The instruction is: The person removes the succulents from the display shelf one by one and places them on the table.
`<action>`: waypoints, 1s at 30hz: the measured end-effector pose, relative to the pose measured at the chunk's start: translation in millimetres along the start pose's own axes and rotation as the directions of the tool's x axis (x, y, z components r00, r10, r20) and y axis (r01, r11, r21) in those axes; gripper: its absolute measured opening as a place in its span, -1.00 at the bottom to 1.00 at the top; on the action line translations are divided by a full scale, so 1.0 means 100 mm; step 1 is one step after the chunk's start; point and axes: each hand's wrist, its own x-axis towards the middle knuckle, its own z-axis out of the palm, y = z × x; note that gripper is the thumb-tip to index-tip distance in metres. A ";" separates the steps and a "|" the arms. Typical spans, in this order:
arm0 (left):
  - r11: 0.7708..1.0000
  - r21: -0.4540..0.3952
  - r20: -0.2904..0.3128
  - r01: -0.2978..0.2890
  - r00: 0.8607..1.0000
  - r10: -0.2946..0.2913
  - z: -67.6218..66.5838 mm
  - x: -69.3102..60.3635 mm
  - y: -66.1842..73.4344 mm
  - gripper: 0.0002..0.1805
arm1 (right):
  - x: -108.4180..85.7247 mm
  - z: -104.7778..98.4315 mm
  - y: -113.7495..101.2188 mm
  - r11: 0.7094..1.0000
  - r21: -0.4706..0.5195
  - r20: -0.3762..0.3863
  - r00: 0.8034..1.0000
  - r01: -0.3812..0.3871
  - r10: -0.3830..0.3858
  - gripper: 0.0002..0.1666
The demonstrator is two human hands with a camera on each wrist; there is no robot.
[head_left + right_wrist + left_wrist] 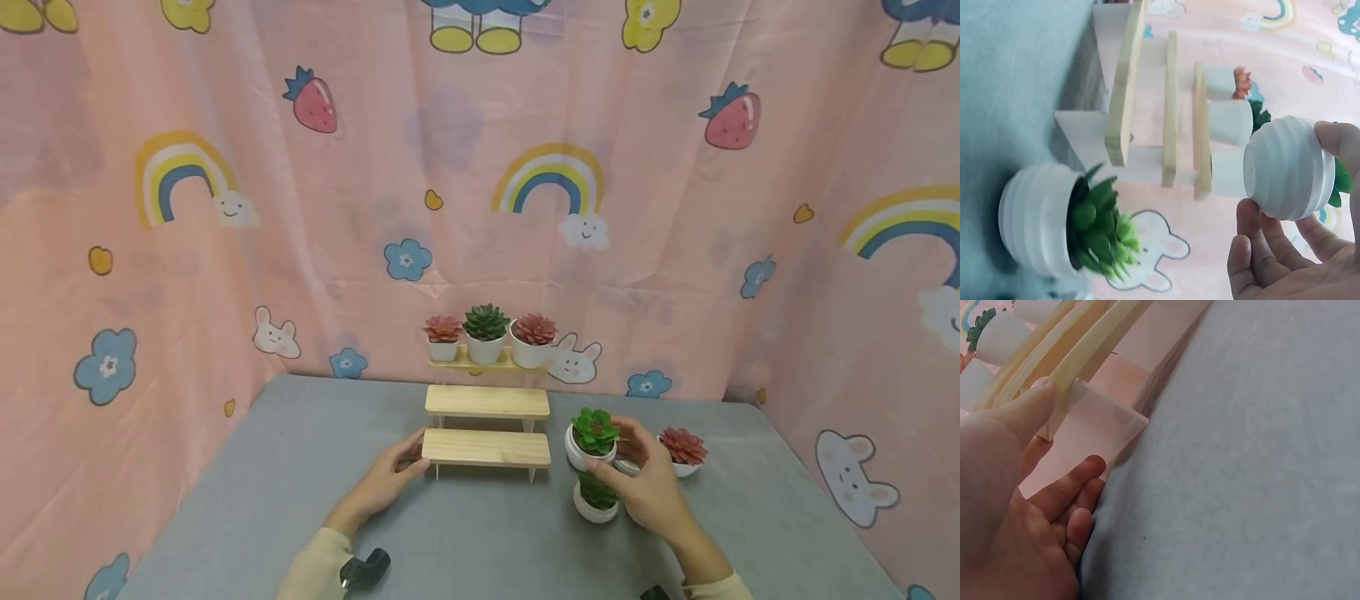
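Holding bright-green succulent point(596, 428) in round white ribbed pot point(1288, 167) aloft, right of three-tier pale-wood stand point(487, 402): right hand point(651, 485) clamped round pot, thumb opposing fingers; left hand point(384, 473) pinching near tier's point(487, 448) left end. Likely mid-transfer; next move probably calls for leftward carry, level set-down.

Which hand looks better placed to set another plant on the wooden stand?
Probably the right hand: it holds a white-potted green plant in the air, beside the wooden stand. The left hand holds the lowest shelf's left end, perhaps steadying it.
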 end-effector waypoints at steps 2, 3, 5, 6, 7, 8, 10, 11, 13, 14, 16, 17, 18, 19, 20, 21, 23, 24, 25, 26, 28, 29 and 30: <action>1.000 0.001 -0.001 -0.001 1.000 0.001 0.00 0.00 -0.01 -0.31 | -0.01 -0.05 0.00 1.000 -0.011 -0.004 1.000 -0.007 0.007 -0.36; 1.000 0.002 0.000 -0.003 1.000 0.003 0.00 0.00 -0.01 -0.31 | -0.02 -0.08 0.01 1.000 -0.022 -0.005 1.000 -0.014 0.014 -0.36; 1.000 0.004 0.004 -0.007 1.000 0.007 -0.01 0.00 -0.02 -0.31 | -0.04 -0.14 0.01 0.999 -0.039 -0.009 1.000 -0.027 0.026 -0.35; 1.000 0.002 0.007 -0.008 1.000 0.008 -0.01 0.01 -0.02 -0.31 | -0.04 -0.17 0.02 0.999 -0.043 -0.010 1.000 -0.030 0.029 -0.35; 1.000 -0.001 0.011 -0.010 1.000 0.010 -0.01 0.01 -0.02 -0.31 | -0.05 -0.20 0.02 0.998 -0.045 -0.011 0.999 -0.031 0.031 -0.35; 1.000 -0.001 0.012 -0.011 1.000 0.011 -0.01 0.01 -0.02 -0.31 | -0.06 -0.23 0.03 0.998 -0.047 -0.014 0.999 -0.032 0.031 -0.35; 1.000 -0.006 0.016 -0.011 1.000 0.012 -0.01 0.00 -0.01 -0.31 | -0.07 -0.29 0.06 0.999 -0.039 -0.016 1.000 -0.027 0.027 -0.35; 1.000 -0.009 0.018 -0.010 1.000 0.010 -0.01 0.00 -0.01 -0.31 | -0.08 -0.32 0.07 0.999 -0.037 -0.014 1.000 -0.027 0.027 -0.35; 1.000 -0.011 0.018 -0.007 1.000 0.008 -0.01 0.00 -0.01 -0.31 | -0.08 -0.37 0.09 0.999 -0.041 -0.015 0.999 -0.035 0.034 -0.34; 1.000 -0.010 0.017 -0.006 1.000 0.006 -0.01 0.00 -0.01 -0.31 | -0.08 -0.40 0.10 0.998 -0.046 -0.017 0.999 -0.039 0.038 -0.34; 1.000 -0.009 0.017 -0.007 1.000 0.007 -0.01 0.00 0.00 -0.31 | -0.09 -0.45 0.13 0.996 -0.064 -0.022 0.998 -0.057 0.056 -0.32; 1.000 -0.009 0.018 -0.005 1.000 0.005 -0.01 0.01 -0.01 -0.30 | -0.09 -0.48 0.14 0.995 -0.075 -0.025 0.998 -0.066 0.064 -0.31; 1.000 -0.006 0.018 -0.005 1.000 0.005 -0.01 0.01 -0.01 -0.30 | -0.10 -0.50 0.16 0.994 -0.079 -0.031 0.997 -0.073 0.071 -0.31; 1.000 -0.003 0.019 -0.005 1.000 0.005 -0.01 0.01 0.00 -0.30 | -0.10 -0.52 0.18 0.994 -0.082 -0.037 0.997 -0.077 0.074 -0.32; 1.000 -0.002 0.020 -0.005 1.000 0.005 -0.01 0.01 0.00 -0.30 | -0.11 -0.55 0.19 0.993 -0.087 -0.042 0.996 -0.082 0.078 -0.32; 1.000 -0.001 0.021 -0.004 1.000 0.004 -0.01 0.01 0.00 -0.30 | -0.12 -0.57 0.21 0.992 -0.092 -0.045 0.995 -0.089 0.085 -0.31; 1.000 0.000 0.022 -0.002 1.000 0.002 -0.01 0.01 0.00 -0.30 | -0.12 -0.62 0.25 0.990 -0.100 -0.046 0.995 -0.096 0.091 -0.29; 1.000 0.000 0.021 -0.002 1.000 0.002 -0.01 0.01 0.00 -0.30 | -0.12 -0.64 0.27 0.990 -0.101 -0.044 0.995 -0.098 0.094 -0.29; 1.000 -0.002 0.020 -0.001 1.000 0.001 -0.01 0.01 0.00 -0.30 | -0.12 -0.67 0.28 0.990 -0.102 -0.038 0.995 -0.100 0.096 -0.28; 1.000 -0.004 0.018 -0.001 1.000 0.001 -0.01 0.01 0.00 -0.30 | -0.12 -0.70 0.30 0.990 -0.101 -0.029 0.995 -0.099 0.097 -0.28; 1.000 -0.009 0.013 -0.003 1.000 0.003 -0.01 0.00 -0.01 -0.30 | -0.11 -0.76 0.34 0.992 -0.089 -0.005 0.996 -0.095 0.094 -0.30; 1.000 -0.015 0.015 -0.005 1.000 0.005 -0.01 0.01 -0.02 -0.30 | -0.11 -0.80 0.36 0.992 -0.081 0.009 0.995 -0.094 0.096 -0.32; 1.000 -0.017 0.017 -0.007 1.000 0.008 0.00 0.01 -0.02 -0.30 | -0.11 -0.85 0.38 0.993 -0.074 0.022 0.995 -0.097 0.099 -0.34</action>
